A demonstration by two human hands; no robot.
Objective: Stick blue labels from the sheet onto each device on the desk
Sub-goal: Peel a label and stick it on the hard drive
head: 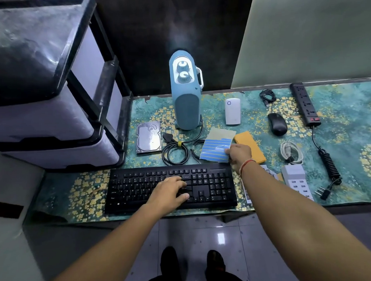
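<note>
Desk (pixel 339 102) under a glossy teal covering printed with yellow blossom clusters, torn at the rear edge; dark wall behind, pale panel at right, shiny grey floor tiles below. At left, stacked plastic drawer unit (pixel 50 117), black frame, translucent lavender fronts.

Black keyboard (pixel 170 187), flat and rectangular, at the front edge. Left hand (pixel 169 191) resting on its keys, fingers loosely curved, gripping nothing. Label sheet (pixel 216 149), glossy, rows of narrow blue strips on pale backing, upper part bare, lying just behind the keyboard. Right hand (pixel 239 153) at the sheet's right edge, thumb and fingertips pinching there; whether on a single strip or the whole sheet, cannot tell. Red thread round the wrist.

Blue heater (pixel 185 97), upright, rounded, two ribbed knobs on a white panel, white handle at its right side. Bare hard drive (pixel 148 138), metallic, left of the heater's base. Coiled black cable (pixel 174 152) with a yellow tie between drive and sheet. White rounded device (pixel 232 111) with a blue ring, right of the heater. Orange cloth (pixel 249 145) touching the sheet's right side, partly under the hand. Black mouse (pixel 277 123), matte, with bundled cord. Black power strip (pixel 305 104), red switch, coiled lead and plug. White cable (pixel 291 152), looped. White multi-port charger (pixel 296 180) near the front right.
</note>
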